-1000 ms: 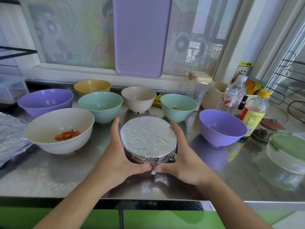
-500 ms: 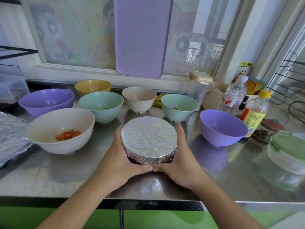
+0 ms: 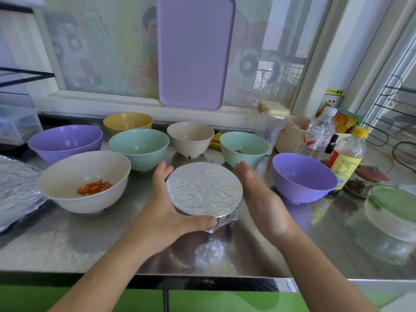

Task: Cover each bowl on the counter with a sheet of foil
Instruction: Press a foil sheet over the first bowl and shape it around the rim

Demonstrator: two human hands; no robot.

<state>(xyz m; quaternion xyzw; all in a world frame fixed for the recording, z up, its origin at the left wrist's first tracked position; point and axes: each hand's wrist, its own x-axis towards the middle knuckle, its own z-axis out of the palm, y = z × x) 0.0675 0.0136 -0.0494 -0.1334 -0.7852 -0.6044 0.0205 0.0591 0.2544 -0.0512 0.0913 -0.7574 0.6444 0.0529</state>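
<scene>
The foiled bowl [image 3: 204, 191] sits on the counter [image 3: 67, 239], cradled on one side by the left hand [image 3: 166, 206]: fingers run up its far-left rim, thumb hooks round the near edge against the crimped foil. The right hand [image 3: 258, 194] hangs just beside the bowl's right side with a sliver of gap, palm facing in, fingers straight and together, gripping nothing.

This bowl looks finished; the foil is drawn flat over the top and tucked under the rim. Seven bowls stand uncovered, so the job is early.

What the next move turns on, I judge, is the foil stack [image 3: 15, 190]: it lies far out beyond the left hand, at the counter's edge, well apart from the right, so the left is the nearer one to fetch a sheet. The cream bowl [image 3: 83, 181] holding orange bits sits between that hand and the stack, the closest open one. A purple bowl [image 3: 304, 176] lies just past the right hand, the rest ahead of both
</scene>
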